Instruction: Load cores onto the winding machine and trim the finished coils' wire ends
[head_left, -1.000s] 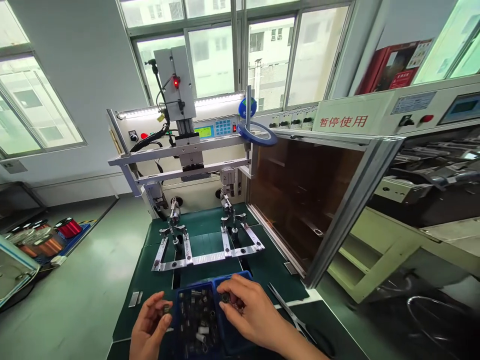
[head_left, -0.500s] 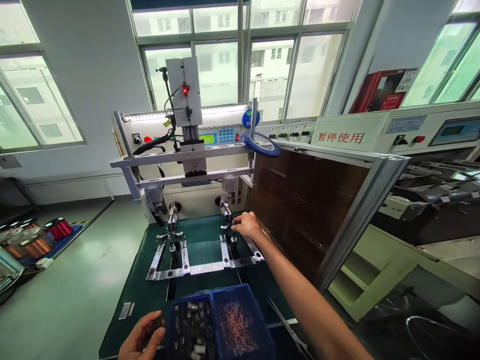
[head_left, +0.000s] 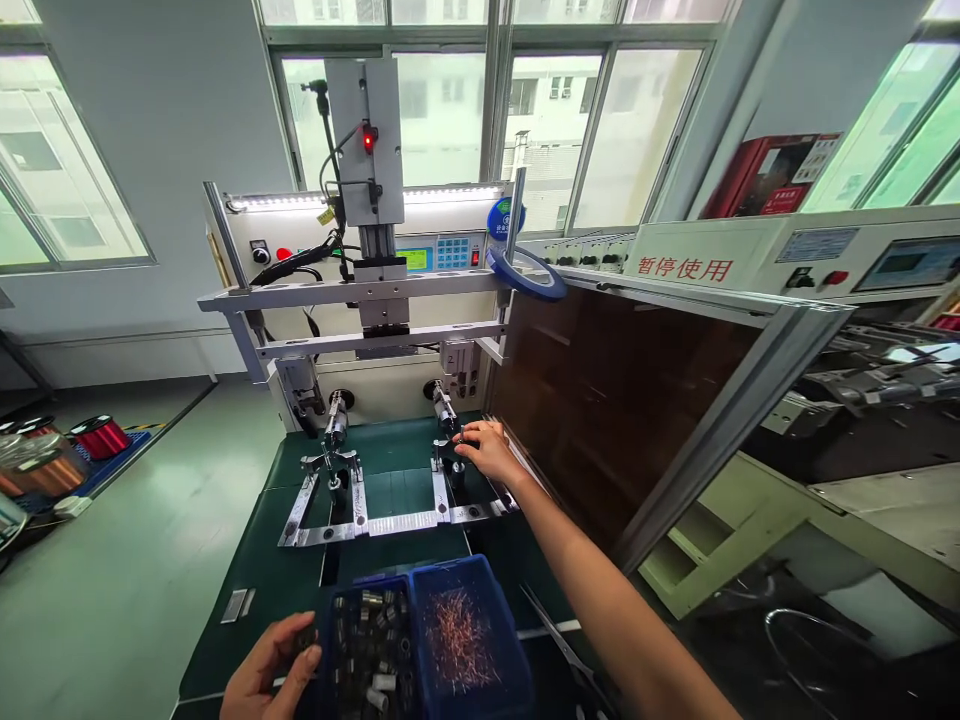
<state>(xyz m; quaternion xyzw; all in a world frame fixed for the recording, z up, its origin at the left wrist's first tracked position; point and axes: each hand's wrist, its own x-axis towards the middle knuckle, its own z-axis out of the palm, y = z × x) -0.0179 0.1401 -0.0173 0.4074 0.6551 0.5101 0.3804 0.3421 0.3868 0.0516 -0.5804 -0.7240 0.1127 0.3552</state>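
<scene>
My right hand (head_left: 487,450) reaches out to the right-hand spindle (head_left: 444,408) of the winding machine. Its thumb and fingers pinch at the tip there, and what lies between them is too small to make out. Low in the view, my left hand (head_left: 271,668) is curled around a small dark cylindrical part (head_left: 306,640), just left of the blue bin (head_left: 491,580). One half of that bin holds several small metal cylinders (head_left: 371,640), the other a heap of copper wire clippings (head_left: 461,640). The left-hand spindle (head_left: 337,420) stands with no hand on it.
A metal bracket frame (head_left: 401,523) lies across the green bench mat (head_left: 262,560). Scissors (head_left: 559,635) rest right of the bin. A brown tinted panel (head_left: 600,390) stands along the right side. A crossbar (head_left: 300,294) carrying a blue ring (head_left: 529,275) spans above the spindles.
The whole view has shifted slightly. My right hand stays at the right-hand spindle with its fingers slightly repositioned. My left hand still holds the dark part beside the bin.
</scene>
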